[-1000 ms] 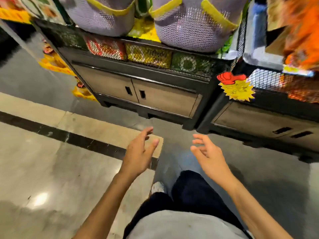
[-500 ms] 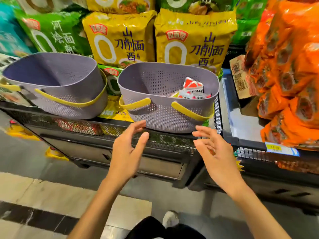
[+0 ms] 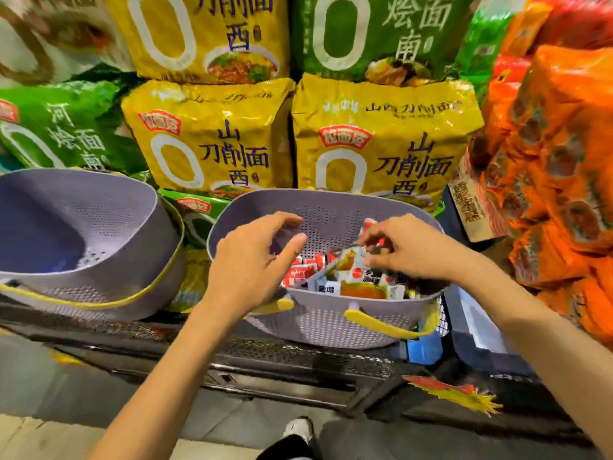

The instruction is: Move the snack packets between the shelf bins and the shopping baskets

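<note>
Two purple perforated baskets with yellow handles stand on the shelf edge. The left basket (image 3: 99, 293) looks empty inside. The right basket (image 3: 331, 327) holds several small red, white and orange snack packets (image 3: 318, 280). My left hand (image 3: 252, 263) hovers over that basket's left rim, fingers apart, holding nothing. My right hand (image 3: 408, 250) reaches into the right half, and its thumb and fingertips pinch a small pale packet (image 3: 351, 255) at the top of the pile. The picture is blurred around the fingers.
Large yellow noodle bags (image 3: 212, 144) and green ones (image 3: 66, 127) are stacked behind the baskets. Orange packets (image 3: 557, 161) pile up at the right. A wire shelf front (image 3: 298, 356) runs below, with a red-yellow star tag (image 3: 464, 396). My shoe (image 3: 298, 429) shows on the floor.
The view has tilted up from the floor to the shelf. Both hands rose from in front of the basket to over it, and the right hand's fingers closed onto a packet.
</note>
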The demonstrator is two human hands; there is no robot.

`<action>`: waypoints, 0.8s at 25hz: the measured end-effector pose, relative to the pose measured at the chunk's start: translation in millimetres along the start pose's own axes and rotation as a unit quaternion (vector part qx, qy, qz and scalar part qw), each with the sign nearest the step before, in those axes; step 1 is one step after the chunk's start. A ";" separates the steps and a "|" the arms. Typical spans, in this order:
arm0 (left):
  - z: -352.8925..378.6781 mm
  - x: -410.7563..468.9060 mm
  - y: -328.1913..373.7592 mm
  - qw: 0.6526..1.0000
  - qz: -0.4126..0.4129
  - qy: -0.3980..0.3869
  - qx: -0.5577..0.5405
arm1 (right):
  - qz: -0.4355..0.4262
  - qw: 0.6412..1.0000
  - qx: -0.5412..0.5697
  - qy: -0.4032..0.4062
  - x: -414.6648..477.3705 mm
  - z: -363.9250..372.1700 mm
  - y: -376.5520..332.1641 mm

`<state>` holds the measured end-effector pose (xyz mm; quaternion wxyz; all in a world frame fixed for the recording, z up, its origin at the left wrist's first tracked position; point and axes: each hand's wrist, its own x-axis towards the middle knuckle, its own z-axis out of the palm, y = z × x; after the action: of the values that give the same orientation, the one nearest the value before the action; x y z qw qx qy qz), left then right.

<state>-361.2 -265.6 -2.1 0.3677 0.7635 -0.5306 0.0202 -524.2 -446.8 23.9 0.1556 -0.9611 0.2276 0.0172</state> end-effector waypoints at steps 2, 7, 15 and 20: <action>1.8 -1.4 -1.8 1.000 -0.007 0.004 0.021 | 0.001 0.998 -0.038 -0.056 13.3 7.1 2.8; 0.6 5.2 -2.1 0.997 -0.046 -0.063 0.024 | -0.013 0.998 -0.037 -0.048 21.0 2.4 9.4; 1.5 54.2 8.6 0.934 -0.009 -0.256 -0.250 | -0.146 0.952 0.268 0.004 31.3 -62.3 -28.7; -6.1 63.7 -1.4 0.868 -0.101 -0.256 -0.414 | -0.075 0.920 0.381 0.049 34.6 -67.1 -21.3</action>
<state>-330.1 -312.5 28.4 0.5017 0.5688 -0.4854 -0.4349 -486.2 -464.3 90.3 0.4996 -0.8428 0.1521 -0.1300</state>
